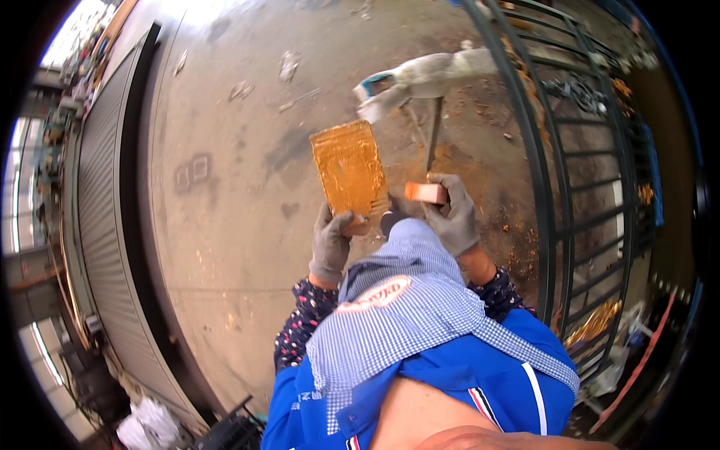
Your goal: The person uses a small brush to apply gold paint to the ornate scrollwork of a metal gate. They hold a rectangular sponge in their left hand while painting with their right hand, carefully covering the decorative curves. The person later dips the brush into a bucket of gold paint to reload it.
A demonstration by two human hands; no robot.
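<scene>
Grey concrete floor [225, 187] is seen across most of the frame, stained and littered with orange-brown flakes toward 2 o'clock. A grey corrugated roller shutter [105, 225] runs along the edge from 11 to 7 o'clock. A dark metal barred gate [585, 150] is laid along the side from 1 to 4 o'clock, with rust-coloured debris beneath its bars. A blue jacket with a blue-and-white checked cloth [405, 307] over it fills 6 o'clock. A white crumpled sack [420, 79] is seen at 12 o'clock, next to a thin dark rod [433, 135] standing beside it. A flat rectangular rust-orange coated plate [350, 171] is held tilted just above centre, its lower edge gripped by the grey-gloved left hand [330, 244], fingers wrapped closed around it. The grey-gloved right hand [452, 214] is at 1 o'clock off centre, clenched on a small orange block [425, 193], just beside the plate's lower right corner; contact between block and plate cannot be told.
</scene>
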